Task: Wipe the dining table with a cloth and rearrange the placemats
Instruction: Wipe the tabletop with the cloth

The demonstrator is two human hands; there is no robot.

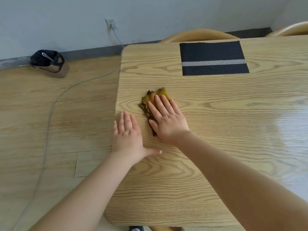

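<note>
A light wooden dining table (pixel 216 117) fills the right of the view. My right hand (pixel 166 119) lies flat, fingers spread, pressing a crumpled mustard-yellow cloth (pixel 150 100) onto the tabletop near its left edge. Only the cloth's far and left parts show past my fingers. My left hand (pixel 128 135) rests flat and empty on the table just left of it, at the table's edge. A dark woven placemat (pixel 213 53) with a grey stripe lies flat near the far edge, apart from both hands.
Two wooden chair backs (pixel 198 35) (pixel 290 30) stand behind the far edge. On the floor to the left a grey cable (pixel 48 124) runs from a wall socket (pixel 111 23), and a black bag (pixel 47 60) sits by the wall. Glare covers the table's right side.
</note>
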